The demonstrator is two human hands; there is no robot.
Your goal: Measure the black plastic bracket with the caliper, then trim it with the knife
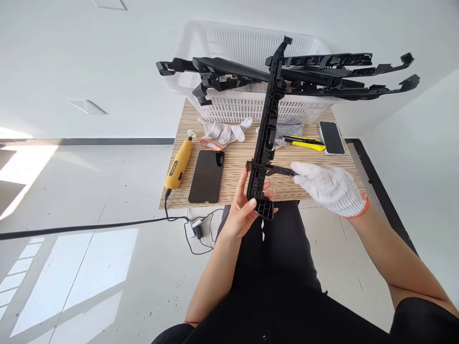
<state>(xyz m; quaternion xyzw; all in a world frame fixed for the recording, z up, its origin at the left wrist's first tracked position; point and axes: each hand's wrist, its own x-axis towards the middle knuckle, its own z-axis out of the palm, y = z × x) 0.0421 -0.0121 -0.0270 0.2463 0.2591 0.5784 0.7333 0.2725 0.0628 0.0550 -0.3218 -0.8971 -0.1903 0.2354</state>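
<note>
My bare left hand (244,212) grips the lower end of a long black plastic trim part (267,124). The part stands up, tilted slightly right, with its ribbed side towards me. My right hand (328,186), in a white knitted glove with an orange cuff edge, is closed on a thin dark file-like strip (281,170). This strip lies crosswise over the part's lower section, its far end by my left index finger. Its exact kind is not clear. The part's upper end overlaps the basket behind it.
A white plastic basket (229,102) holds several black trim parts (326,76) jutting out both sides. On the striped table (236,181) lie a yellow rotary tool (179,165), a dark tablet (206,177), gloves (224,133), a yellow utility knife (308,144) and a phone (332,137). Cables (195,229) hang left.
</note>
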